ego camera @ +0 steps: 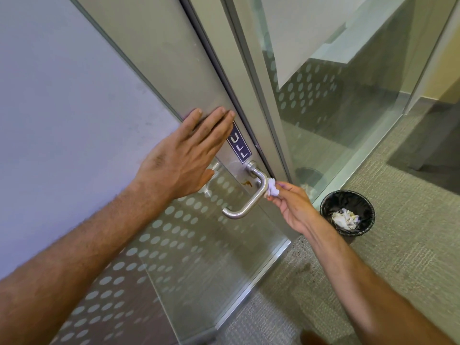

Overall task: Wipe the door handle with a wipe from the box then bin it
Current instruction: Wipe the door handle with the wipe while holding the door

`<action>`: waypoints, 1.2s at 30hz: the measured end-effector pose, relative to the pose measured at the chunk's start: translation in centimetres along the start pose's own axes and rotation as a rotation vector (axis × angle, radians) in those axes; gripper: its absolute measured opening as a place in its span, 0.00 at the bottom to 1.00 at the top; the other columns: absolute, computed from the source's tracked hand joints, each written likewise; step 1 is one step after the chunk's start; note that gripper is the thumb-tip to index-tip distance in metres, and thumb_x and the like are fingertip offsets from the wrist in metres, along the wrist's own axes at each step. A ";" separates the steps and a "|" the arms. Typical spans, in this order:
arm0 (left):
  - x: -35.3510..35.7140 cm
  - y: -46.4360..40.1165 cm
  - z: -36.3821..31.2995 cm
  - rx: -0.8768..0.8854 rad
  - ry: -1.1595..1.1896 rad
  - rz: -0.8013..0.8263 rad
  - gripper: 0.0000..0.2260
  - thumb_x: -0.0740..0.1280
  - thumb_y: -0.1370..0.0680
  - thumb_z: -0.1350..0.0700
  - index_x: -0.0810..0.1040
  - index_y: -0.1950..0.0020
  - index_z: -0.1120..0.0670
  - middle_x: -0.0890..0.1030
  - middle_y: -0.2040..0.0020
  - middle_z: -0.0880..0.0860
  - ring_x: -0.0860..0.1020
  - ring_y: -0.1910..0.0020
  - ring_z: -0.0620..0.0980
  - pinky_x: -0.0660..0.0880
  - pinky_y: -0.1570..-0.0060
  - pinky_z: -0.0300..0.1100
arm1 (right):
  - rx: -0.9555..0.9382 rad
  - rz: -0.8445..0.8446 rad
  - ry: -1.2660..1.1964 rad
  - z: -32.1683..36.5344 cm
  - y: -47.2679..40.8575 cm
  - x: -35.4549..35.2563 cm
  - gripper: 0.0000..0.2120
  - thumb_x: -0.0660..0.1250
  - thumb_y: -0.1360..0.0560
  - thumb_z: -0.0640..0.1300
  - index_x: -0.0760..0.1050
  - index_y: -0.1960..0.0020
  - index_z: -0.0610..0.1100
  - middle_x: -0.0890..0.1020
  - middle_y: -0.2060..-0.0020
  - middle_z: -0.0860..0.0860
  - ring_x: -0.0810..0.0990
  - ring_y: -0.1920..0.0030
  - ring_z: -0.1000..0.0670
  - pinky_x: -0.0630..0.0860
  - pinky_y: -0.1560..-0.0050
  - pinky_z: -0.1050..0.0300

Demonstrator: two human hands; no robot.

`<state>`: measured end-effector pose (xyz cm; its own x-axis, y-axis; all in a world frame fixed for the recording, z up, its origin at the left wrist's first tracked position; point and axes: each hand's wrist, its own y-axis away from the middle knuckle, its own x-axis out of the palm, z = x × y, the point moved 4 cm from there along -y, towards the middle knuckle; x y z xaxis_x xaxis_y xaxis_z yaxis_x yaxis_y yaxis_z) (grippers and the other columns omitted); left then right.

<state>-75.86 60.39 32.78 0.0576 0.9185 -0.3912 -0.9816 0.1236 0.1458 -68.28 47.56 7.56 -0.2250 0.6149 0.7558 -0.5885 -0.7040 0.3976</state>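
A brushed-metal lever door handle (pixel 251 195) sticks out from the frame of a glass door. My right hand (pixel 292 207) pinches a crumpled white wipe (pixel 273 188) and presses it against the outer side of the handle's upper bend. My left hand (pixel 184 155) lies flat with fingers spread on the metal door frame above the handle, partly covering a blue PULL sign (pixel 240 145). A small brown smear (pixel 247 183) shows on the plate behind the handle. The wipe box is not in view.
A small round bin (pixel 347 212) with a black liner stands on the carpet to the right of the door, holding crumpled white paper. Glass panels with frosted dots run along the right. A blank wall (pixel 62 120) fills the left.
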 end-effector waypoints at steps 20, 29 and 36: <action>0.2 -0.1 -0.2 0.003 -0.008 -0.010 0.44 0.47 0.19 0.33 0.41 0.14 0.63 0.42 0.14 0.61 0.46 0.14 0.58 0.51 0.17 0.57 | -0.358 -0.471 -0.008 -6.6 -3.4 3.4 0.03 0.74 0.29 0.32 0.82 0.56 0.36 0.82 0.61 0.40 0.80 0.64 0.51 0.79 0.60 0.55; 0.2 -0.1 -0.2 0.008 -0.017 -0.029 0.44 0.48 0.19 0.34 0.43 0.14 0.64 0.43 0.14 0.61 0.47 0.14 0.58 0.49 0.17 0.58 | -0.351 -0.230 -0.102 -6.2 -2.7 5.1 0.06 0.72 0.30 0.27 0.82 0.54 0.33 0.85 0.59 0.39 0.83 0.61 0.45 0.80 0.60 0.57; 0.2 0.0 -0.2 0.006 -0.038 -0.023 0.44 0.45 0.19 0.34 0.41 0.15 0.64 0.40 0.14 0.62 0.45 0.14 0.60 0.46 0.17 0.58 | -0.326 -0.451 0.210 -7.1 -2.9 1.4 0.06 0.73 0.31 0.26 0.81 0.58 0.34 0.81 0.58 0.39 0.80 0.59 0.45 0.81 0.54 0.41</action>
<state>-75.85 60.47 32.49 0.0876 0.9291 -0.3594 -0.9787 0.1474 0.1427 -72.44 52.96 3.77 -0.0267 0.9086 0.4167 -0.8623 -0.2318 0.4502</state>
